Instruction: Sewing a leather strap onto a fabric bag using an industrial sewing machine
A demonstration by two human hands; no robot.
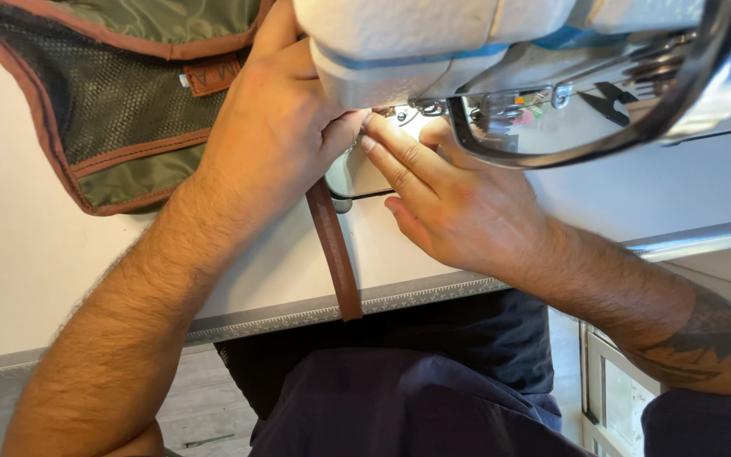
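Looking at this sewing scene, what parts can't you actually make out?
All in the head view:
- The needle area: hidden behind the sewing machine head and both hands.
- Upper end of the brown strap: covered by the left hand.
- Right hand fingertips: partly tucked under the machine.
- Green bag: cut off by the top and left edges.
- Small label on the bag: too blurred to read.
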